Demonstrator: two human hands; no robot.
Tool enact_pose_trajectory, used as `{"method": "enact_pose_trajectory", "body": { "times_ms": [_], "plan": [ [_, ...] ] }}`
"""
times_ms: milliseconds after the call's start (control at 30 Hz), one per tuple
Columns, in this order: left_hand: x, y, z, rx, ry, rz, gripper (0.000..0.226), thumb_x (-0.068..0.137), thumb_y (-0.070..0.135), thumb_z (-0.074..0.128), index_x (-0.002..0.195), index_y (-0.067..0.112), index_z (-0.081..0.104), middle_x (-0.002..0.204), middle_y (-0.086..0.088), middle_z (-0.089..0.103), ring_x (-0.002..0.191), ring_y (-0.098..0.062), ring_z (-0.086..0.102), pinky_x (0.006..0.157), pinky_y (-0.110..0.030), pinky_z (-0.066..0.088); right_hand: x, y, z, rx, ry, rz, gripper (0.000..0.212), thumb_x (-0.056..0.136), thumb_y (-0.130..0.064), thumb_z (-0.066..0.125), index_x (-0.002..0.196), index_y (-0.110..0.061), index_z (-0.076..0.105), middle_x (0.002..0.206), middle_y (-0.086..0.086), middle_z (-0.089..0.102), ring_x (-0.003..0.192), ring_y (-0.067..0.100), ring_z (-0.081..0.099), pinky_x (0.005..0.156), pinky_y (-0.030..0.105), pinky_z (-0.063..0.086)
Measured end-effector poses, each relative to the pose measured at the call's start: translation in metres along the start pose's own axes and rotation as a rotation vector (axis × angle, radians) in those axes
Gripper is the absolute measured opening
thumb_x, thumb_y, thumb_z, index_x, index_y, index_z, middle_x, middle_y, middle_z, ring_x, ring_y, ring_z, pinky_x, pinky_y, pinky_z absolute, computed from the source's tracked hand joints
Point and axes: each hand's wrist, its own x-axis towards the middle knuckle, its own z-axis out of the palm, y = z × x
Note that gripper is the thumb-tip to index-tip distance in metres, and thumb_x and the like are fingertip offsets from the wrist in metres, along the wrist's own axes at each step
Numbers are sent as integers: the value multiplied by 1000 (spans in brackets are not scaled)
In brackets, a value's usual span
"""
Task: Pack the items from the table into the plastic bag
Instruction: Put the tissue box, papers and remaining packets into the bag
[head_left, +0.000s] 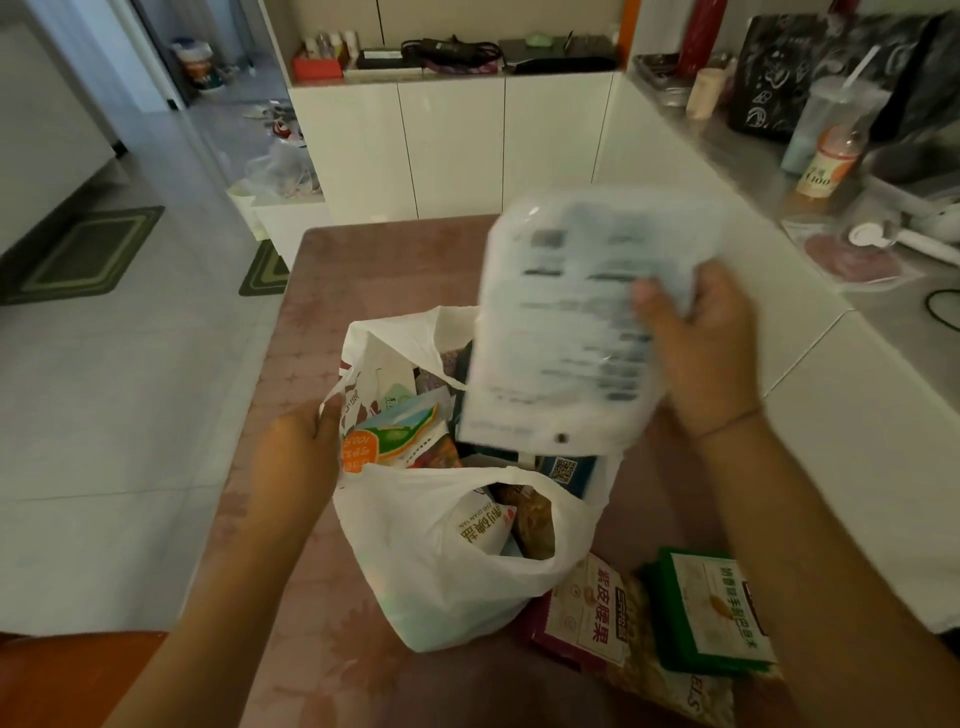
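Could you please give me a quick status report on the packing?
Left hand grips plastic bag rim. Right hand holds white packet over bag mouth. Green packet and cashew packet left on table. Nothing in the way.

White plastic bag (441, 566), bit of red-brown print on far side. White held packet (571, 322), blurry blue and dark lines. Dark green packet (675, 649), cream label, yellow spot. Cream packet (592, 613), red-brown letters, purple edge. Dusty pink table cloth (395, 260), faint flowers. Green mats (88, 254), striped rings. White cupboards (452, 150). Red box (317, 65). Black bag (779, 78), white doodles. Orange bottle (831, 161).
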Motion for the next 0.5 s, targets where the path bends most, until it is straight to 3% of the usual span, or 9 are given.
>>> {"method": "enact_pose_trajectory", "body": {
  "times_ms": [67,200,300,400,433,500],
  "plan": [
    [-1,2,-1,-13,10,2,40,101,27,36,68,9,52,60,-3,53,51,-13,47,48,-20,29,-20,14,38,-63,-209,114,9,89,-20,61,92,-12,60,88,6,66,78,15,63,66,24,52],
    [0,4,0,-50,10,4,42,101,28,37,64,11,48,58,-5,53,52,-20,47,48,-22,32,-65,46,93,-181,-549,253,20,91,-23,57,88,-3,55,87,11,63,77,20,59,56,19,45],
    [-1,5,3,-50,-15,-1,39,101,33,36,79,9,59,70,-10,63,57,-21,55,49,-22,38,-69,53,112,-248,-568,283,13,92,-26,55,88,-15,49,93,-1,58,82,15,57,57,11,41],
    [-4,8,5,-45,-1,19,37,100,34,37,84,10,60,64,-4,58,54,-17,53,48,-20,36,-62,48,125,-274,-510,276,14,92,-27,55,92,-16,48,101,4,62,87,17,60,63,17,49],
    [-5,8,4,-41,9,20,38,100,35,37,81,10,58,60,-2,54,51,-14,49,47,-20,33,-61,46,129,-264,-492,275,17,91,-27,56,100,-15,49,108,5,63,93,19,61,68,21,51],
    [-6,7,2,-38,27,19,38,100,35,36,80,9,58,57,1,49,50,-11,45,47,-19,32,-62,43,133,-266,-465,247,43,87,-27,63,124,-18,42,122,5,57,108,21,57,80,28,51]
  ]
}}
